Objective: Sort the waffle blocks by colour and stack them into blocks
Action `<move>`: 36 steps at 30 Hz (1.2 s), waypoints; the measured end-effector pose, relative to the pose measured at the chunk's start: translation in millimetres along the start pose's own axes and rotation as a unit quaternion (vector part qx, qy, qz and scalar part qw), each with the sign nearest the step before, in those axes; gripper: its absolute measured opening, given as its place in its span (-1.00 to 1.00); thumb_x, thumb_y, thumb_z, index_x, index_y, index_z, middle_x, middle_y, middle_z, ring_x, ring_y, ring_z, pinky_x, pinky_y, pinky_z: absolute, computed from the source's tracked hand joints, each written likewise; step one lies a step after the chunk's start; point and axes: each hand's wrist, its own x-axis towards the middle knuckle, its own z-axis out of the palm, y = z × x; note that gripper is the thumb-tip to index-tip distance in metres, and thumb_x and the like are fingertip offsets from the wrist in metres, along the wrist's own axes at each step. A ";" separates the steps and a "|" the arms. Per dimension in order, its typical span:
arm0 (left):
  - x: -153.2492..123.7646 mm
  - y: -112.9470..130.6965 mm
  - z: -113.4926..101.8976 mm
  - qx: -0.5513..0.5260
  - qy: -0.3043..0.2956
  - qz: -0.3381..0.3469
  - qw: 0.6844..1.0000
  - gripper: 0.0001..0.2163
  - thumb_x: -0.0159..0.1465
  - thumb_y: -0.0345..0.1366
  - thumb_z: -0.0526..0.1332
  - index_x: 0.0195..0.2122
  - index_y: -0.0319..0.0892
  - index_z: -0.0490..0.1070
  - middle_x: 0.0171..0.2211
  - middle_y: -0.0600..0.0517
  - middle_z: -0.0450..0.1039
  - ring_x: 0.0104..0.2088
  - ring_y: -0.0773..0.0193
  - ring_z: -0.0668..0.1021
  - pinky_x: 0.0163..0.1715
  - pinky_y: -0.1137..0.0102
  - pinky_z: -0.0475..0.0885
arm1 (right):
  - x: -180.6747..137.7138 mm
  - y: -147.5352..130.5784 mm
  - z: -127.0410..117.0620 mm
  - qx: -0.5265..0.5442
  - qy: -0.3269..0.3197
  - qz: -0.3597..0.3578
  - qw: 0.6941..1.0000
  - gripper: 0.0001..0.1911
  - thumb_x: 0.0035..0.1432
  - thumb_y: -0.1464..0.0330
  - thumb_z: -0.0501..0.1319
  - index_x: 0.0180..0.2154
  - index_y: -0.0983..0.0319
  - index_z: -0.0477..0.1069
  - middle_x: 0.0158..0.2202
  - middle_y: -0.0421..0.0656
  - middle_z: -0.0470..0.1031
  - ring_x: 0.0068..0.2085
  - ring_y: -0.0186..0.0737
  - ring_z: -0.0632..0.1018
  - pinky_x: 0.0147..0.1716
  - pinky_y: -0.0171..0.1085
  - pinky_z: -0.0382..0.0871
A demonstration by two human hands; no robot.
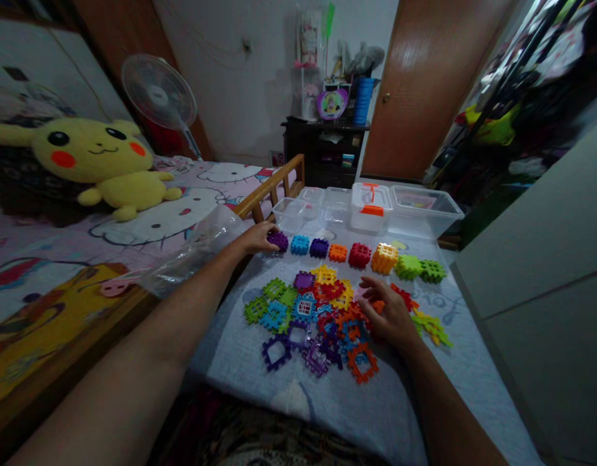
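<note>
A row of built plastic cubes runs across the grey cloth: purple [278, 241], blue [300, 244], dark purple [319, 247], orange [338, 252], red [359, 255], yellow-orange [384, 257] and two green ones [408, 266]. My left hand [256, 237] reaches to the left end of the row, its fingers closed round the purple cube. In front lies a heap of loose flat interlocking tiles [312, 310] in many colours. My right hand [388, 310] rests on the heap's right side, fingers bent over orange tiles [377, 305], holding nothing that I can make out.
Clear plastic boxes [427, 210] and a small lidded box with an orange latch [371, 206] stand behind the row. A crumpled clear bag [201, 249] lies left, by a bed's wooden frame [267, 191]. A yellow plush toy [101, 162] sits on the bed. A grey cabinet [536, 278] is right.
</note>
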 end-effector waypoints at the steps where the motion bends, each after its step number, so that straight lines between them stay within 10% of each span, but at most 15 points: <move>1: 4.5 -0.2 0.4 0.001 -0.005 0.004 1.000 -0.52 -0.11 -0.19 0.38 -0.12 -0.19 0.47 -0.15 -0.03 0.47 -0.12 0.05 0.52 -0.06 0.28 0.41 | 0.0 0.3 0.1 -0.001 -0.001 0.002 1.000 -0.58 0.21 0.27 0.21 0.10 0.21 0.35 -0.07 -0.01 0.55 -0.20 -0.14 0.59 -0.16 -0.09 0.53; 15: 17.0 -4.7 12.7 -0.030 -0.053 0.011 0.998 -0.58 -0.03 -0.51 0.34 -0.10 -0.31 0.42 -0.22 0.05 0.50 -0.20 0.26 0.43 -0.13 0.40 0.34 | 0.4 0.4 -0.6 -0.009 -0.002 0.018 1.000 -0.57 0.18 0.28 0.20 0.08 0.20 0.37 -0.09 -0.01 0.57 -0.21 -0.14 0.59 -0.17 -0.11 0.54; 28: 20.4 0.0 14.9 0.006 -0.074 -0.002 0.997 -0.43 -0.11 -0.39 0.34 0.01 -0.24 0.39 -0.06 -0.03 0.49 -0.06 0.06 0.53 -0.05 0.32 0.42 | -0.4 2.8 0.4 -0.011 -0.008 0.020 1.000 -0.58 0.18 0.31 0.19 0.08 0.22 0.37 -0.10 -0.02 0.57 -0.23 -0.17 0.59 -0.19 -0.13 0.54; 36: -17.7 21.6 12.7 0.084 0.046 0.071 0.993 -0.31 0.02 -0.15 0.36 0.19 -0.18 0.28 0.22 -0.19 0.26 0.27 -0.15 0.27 0.28 0.03 0.14 | 1.5 -0.8 -1.5 -0.025 -0.007 0.027 0.999 -0.61 0.18 0.29 0.18 0.04 0.23 0.40 -0.15 -0.03 0.58 -0.25 -0.17 0.60 -0.21 -0.14 0.53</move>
